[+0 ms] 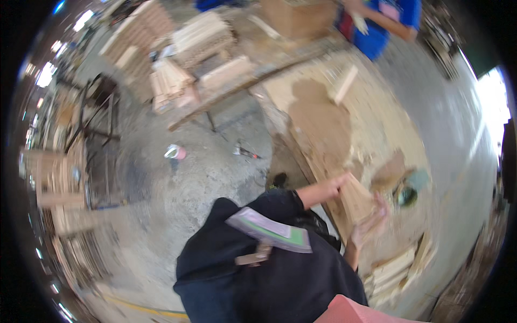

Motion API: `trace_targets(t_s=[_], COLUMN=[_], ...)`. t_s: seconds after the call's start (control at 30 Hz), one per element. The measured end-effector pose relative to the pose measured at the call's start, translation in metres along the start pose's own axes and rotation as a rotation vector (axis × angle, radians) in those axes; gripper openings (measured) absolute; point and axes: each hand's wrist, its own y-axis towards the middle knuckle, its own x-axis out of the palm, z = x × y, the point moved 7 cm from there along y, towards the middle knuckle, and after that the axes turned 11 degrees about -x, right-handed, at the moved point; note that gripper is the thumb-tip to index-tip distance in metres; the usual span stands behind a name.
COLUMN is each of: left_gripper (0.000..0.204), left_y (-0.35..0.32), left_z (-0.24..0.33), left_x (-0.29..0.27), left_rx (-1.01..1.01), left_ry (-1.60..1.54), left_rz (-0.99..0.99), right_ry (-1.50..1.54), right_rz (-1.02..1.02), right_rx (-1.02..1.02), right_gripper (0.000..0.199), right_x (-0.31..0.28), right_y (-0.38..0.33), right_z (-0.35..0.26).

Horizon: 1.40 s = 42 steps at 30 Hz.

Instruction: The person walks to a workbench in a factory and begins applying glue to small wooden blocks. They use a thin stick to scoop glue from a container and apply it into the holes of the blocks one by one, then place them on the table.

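Observation:
A pale wooden piece (356, 200), wider at its lower part, is held over the near part of the worktable (385, 102). My left hand (338, 184) is closed on its upper left end. At its lower right side, my right hand (375, 216) grips the edge, with the fingers blurred by motion. Just right of that hand stands a small round green container (406, 196); its contents cannot be made out. A dark brown patch (319, 116) spreads over the tabletop, and a short pale wooden block (346, 84) lies beyond it.
Loose wooden strips (396, 269) lie at the table's near right. Stacked slats (202, 37) fill a bench at the back left. A co-worker in blue (374, 32) stands at the far side. On the floor are a pink-and-white tub (175, 152) and a red-tipped tool (247, 153).

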Motion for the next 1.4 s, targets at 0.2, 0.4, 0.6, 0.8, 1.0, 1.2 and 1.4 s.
trace_targets(t_s=[0.2,0.4,0.6,0.8,1.0,1.2,1.4], left_gripper=[0.041,0.075,0.062,0.054,0.051,0.060,0.062], left_y=[-0.089,-0.173,-0.150,-0.158,-0.174,-0.186,-0.185], left_z=[-0.008,0.006,0.005,0.022,0.023,0.023,0.027], left_x=[0.043,0.171,0.181,0.207,0.233,0.242,0.243], left_rx=[0.199,1.125,0.776,0.987,1.004,0.999,0.890], left_ry=[0.411,1.628,1.470,1.522,1.589,1.665,1.700], left_rz=[0.370,-0.034,-0.141,-0.099,-0.161,-0.162,-0.137], right_ry=[0.115,0.142,-0.189,-0.014,-0.392,-0.498,0.070], right_rz=[0.133,0.032,0.222,0.278,0.102,0.017,0.343], right_rx=[0.270,0.228,0.046,0.372,0.254,0.264,0.421], right_gripper=[0.029,0.025,0.033,0.023,0.017,0.016,0.017], right_x=[0.019,0.026,-0.048,-0.131,-0.131,-0.114,-0.108], right_y=[0.012,0.020,0.045,0.028,0.037,0.030,0.009], right_z=[0.042,0.018,0.015,0.088,0.096,0.098,0.132])
